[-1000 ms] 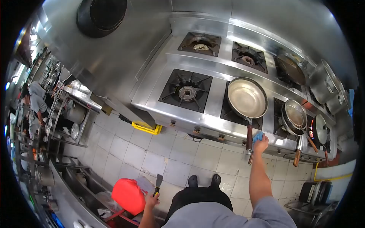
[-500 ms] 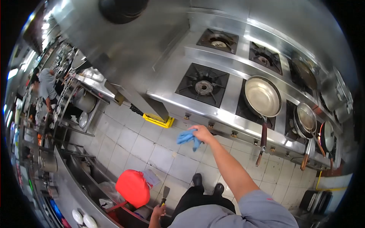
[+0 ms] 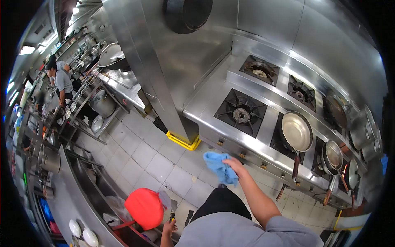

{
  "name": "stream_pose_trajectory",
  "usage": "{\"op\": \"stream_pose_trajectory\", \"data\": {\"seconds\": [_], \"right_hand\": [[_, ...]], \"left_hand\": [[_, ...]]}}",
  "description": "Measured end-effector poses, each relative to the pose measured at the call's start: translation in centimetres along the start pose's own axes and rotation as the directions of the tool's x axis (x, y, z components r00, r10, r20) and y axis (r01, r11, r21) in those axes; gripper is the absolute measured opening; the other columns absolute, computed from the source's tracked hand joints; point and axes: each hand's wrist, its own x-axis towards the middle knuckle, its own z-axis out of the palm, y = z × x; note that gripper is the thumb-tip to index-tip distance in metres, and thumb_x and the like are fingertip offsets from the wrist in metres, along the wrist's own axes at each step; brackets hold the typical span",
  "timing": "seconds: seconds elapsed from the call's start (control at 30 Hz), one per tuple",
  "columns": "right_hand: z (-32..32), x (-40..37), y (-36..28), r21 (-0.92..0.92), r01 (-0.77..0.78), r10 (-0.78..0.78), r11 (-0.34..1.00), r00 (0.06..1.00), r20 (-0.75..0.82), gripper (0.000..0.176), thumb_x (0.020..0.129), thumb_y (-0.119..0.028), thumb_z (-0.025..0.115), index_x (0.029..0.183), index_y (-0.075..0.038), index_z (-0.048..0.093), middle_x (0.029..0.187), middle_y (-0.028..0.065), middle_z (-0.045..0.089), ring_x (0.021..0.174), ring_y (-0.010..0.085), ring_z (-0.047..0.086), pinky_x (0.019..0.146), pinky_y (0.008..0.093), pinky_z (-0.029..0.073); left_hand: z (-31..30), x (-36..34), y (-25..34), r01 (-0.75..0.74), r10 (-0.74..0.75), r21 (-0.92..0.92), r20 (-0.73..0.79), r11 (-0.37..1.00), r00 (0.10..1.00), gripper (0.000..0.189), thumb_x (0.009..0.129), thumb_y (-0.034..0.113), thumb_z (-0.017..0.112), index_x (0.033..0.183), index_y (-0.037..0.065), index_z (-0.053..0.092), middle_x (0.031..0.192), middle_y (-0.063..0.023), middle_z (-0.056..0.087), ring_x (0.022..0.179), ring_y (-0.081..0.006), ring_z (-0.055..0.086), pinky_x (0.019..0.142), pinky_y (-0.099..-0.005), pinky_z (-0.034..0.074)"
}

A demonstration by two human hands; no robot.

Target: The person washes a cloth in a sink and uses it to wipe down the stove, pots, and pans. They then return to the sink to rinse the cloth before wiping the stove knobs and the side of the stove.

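Note:
My right hand (image 3: pixel 235 166) is closed on a bunched light blue cloth (image 3: pixel 220 166), held out in front of the stove's front edge. Down at the lower left, my left hand (image 3: pixel 169 227) wraps round the dark handle of a scraper (image 3: pixel 173 205) whose flat metal blade points up. Beside that hand is a red seat (image 3: pixel 144 208). On the steel stove (image 3: pixel 205 112), the burner (image 3: pixel 241 115) nearest the cloth has no pan on it. A frying pan (image 3: pixel 297 131) sits on the burner to its right, with its handle over the front edge.
Further right are stacked smaller pans (image 3: pixel 332 154) and a pan (image 3: pixel 353 175) with flame beside it. A steel pillar (image 3: pixel 142 61) with a yellow base guard (image 3: pixel 184 142) stands ahead. A steel counter (image 3: pixel 78 197) runs along the left. Another person (image 3: pixel 62 82) stands far left.
The camera view has shifted, so the stove sits lower and further right. The cloth has come up nearer to me and hangs more spread out. Both hands keep their hold.

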Motion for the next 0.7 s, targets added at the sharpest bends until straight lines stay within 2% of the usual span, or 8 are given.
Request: {"op": "stream_pose_trajectory", "data": {"seconds": [0.1, 0.23, 0.37, 0.43, 0.5, 0.6, 0.67, 0.7], "right_hand": [[0.9, 5.3, -3.2, 0.522, -0.032, 0.042, 0.852, 0.999, -0.006, 0.045, 0.084, -0.033, 0.056, 0.118, -0.004, 0.054, 0.106, 0.0134, 0.063, 0.091, 0.0287, 0.063, 0.082, 0.0431, 0.05], [2.3, 14.4, -10.5, 0.747, 0.07, -0.12, 0.661, 0.993, 0.012, 0.037, 0.086, -0.029, 0.056, 0.115, -0.006, 0.054, 0.104, 0.0124, 0.063, 0.09, 0.0296, 0.063, 0.077, 0.0458, 0.051], [0.2, 25.9, -20.3, 0.685, 0.412, -0.333, 0.601, 0.908, -0.254, 0.031, 0.088, -0.014, 0.051, 0.118, -0.009, 0.048, 0.096, 0.0111, 0.062, 0.081, 0.0276, 0.062, 0.065, 0.0418, 0.053], [-1.9, 32.7, -25.1, 0.563, 0.54, -0.34, 0.626, 0.838, -0.426, 0.031, 0.087, -0.01, 0.049, 0.118, -0.007, 0.046, 0.097, 0.0121, 0.062, 0.08, 0.0267, 0.063, 0.065, 0.0415, 0.053], [-3.6, 38.5, -29.1, 0.359, 0.675, -0.453, 0.645, 0.716, -0.531, 0.036, 0.086, -0.008, 0.049, 0.121, -0.004, 0.045, 0.099, 0.0129, 0.061, 0.077, 0.0252, 0.062, 0.063, 0.0396, 0.052], [-6.6, 45.7, -32.1, 0.165, 0.621, -0.431, 0.766, 0.687, -0.585, 0.039, 0.086, -0.01, 0.047, 0.124, -0.001, 0.044, 0.101, 0.0125, 0.061, 0.084, 0.0236, 0.061, 0.071, 0.0369, 0.05], [-6.6, 48.1, -33.9, 0.164, 0.307, -0.16, 0.937, 0.798, -0.58, 0.032, 0.087, -0.012, 0.044, 0.117, -0.002, 0.051, 0.096, 0.0095, 0.059, 0.085, 0.02, 0.058, 0.073, 0.033, 0.047], [-6.2, 50.2, -33.0, 0.171, 0.308, -0.159, 0.936, 0.802, -0.576, 0.032, 0.087, -0.012, 0.044, 0.117, -0.002, 0.051, 0.096, 0.0095, 0.059, 0.085, 0.02, 0.058, 0.073, 0.033, 0.047]], "left_hand": [[0.0, 0.6, 2.4, 0.023, -0.023, 0.019, -0.005, 1.0, 1.0, 0.031, 0.082, 0.035, 0.065, 0.091, 0.008, 0.053, 0.062, -0.0041, 0.053, 0.047, -0.017, 0.056, 0.042, -0.0309, 0.048], [-0.9, 0.9, 5.2, 0.016, -0.017, -0.021, -0.058, 1.0, 0.998, 0.032, 0.082, 0.034, 0.065, 0.091, 0.006, 0.053, 0.061, -0.004, 0.052, 0.045, -0.0175, 0.055, 0.041, -0.0312, 0.048], [-2.5, -1.8, 10.7, 0.093, -0.123, -0.164, -0.185, 0.982, 0.975, 0.017, 0.087, 0.025, 0.061, 0.087, 0.01, 0.052, 0.06, -0.0018, 0.047, 0.044, -0.0138, 0.046, 0.039, -0.0275, 0.039], [-6.9, 1.1, 7.0, 0.013, -0.076, -0.303, -0.197, 0.953, 0.978, 0.018, 0.086, 0.023, 0.061, 0.086, 0.008, 0.052, 0.06, -0.0021, 0.048, 0.044, -0.0141, 0.048, 0.04, -0.0284, 0.04], [-6.1, -1.0, 11.0, 0.08, -0.153, -0.244, -0.297, 0.966, 0.943, 0.018, 0.086, 0.023, 0.061, 0.086, 0.008, 0.052, 0.06, -0.0021, 0.048, 0.045, -0.0141, 0.048, 0.04, -0.0285, 0.04], [-3.8, -3.2, 18.6, 0.12, -0.203, -0.242, -0.352, 0.963, 0.914, 0.018, 0.086, 0.023, 0.062, 0.086, 0.008, 0.052, 0.06, -0.0021, 0.048, 0.045, -0.0141, 0.048, 0.04, -0.0287, 0.04], [-2.9, -3.7, 22.2, 0.122, -0.207, -0.245, -0.364, 0.962, 0.908, 0.018, 0.086, 0.023, 0.062, 0.086, 0.008, 0.052, 0.06, -0.0021, 0.048, 0.045, -0.0141, 0.048, 0.04, -0.0288, 0.04], [-2.6, -3.7, 23.7, 0.119, -0.203, -0.239, -0.367, 0.964, 0.908, 0.018, 0.086, 0.023, 0.062, 0.086, 0.008, 0.052, 0.06, -0.0021, 0.048, 0.045, -0.0141, 0.048, 0.04, -0.0289, 0.04]]}}
